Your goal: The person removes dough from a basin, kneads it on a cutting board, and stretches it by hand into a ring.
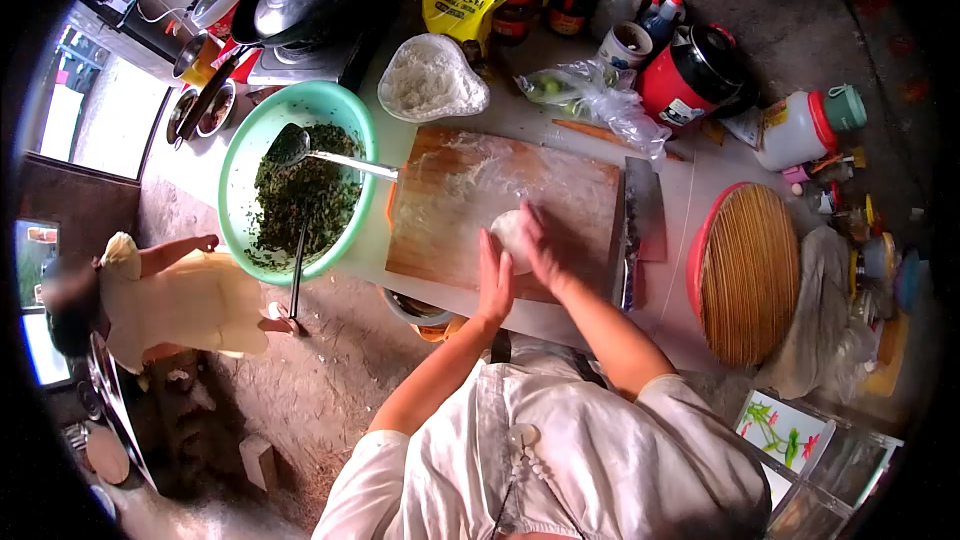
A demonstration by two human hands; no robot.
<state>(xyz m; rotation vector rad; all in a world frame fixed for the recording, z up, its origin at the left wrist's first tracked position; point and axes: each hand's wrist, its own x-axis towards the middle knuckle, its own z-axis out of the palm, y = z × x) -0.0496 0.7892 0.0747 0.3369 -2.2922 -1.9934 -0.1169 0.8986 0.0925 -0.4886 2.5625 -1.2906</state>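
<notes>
A pale round piece of dough [511, 238] rests on the floured wooden cutting board [430, 250] in front of me. My left hand [496, 275] presses along its left and near side, fingers straight and close together. On the right, my right hand [541, 252] lies against the dough, its fingers slightly blurred. Together both hands cup the dough between them. White flour is smeared over the board. Just right of the board lies a wide-bladed cleaver [644, 210].
Left of the board stands a green basin [228, 175] of chopped greens with a ladle [345, 162] and chopsticks [299, 265]. Behind are a flour bowl [430, 80], a plastic bag [600, 90] and a red pot [690, 75]. A stalk lid [750, 275] sits right. Another person [180, 300] stands left.
</notes>
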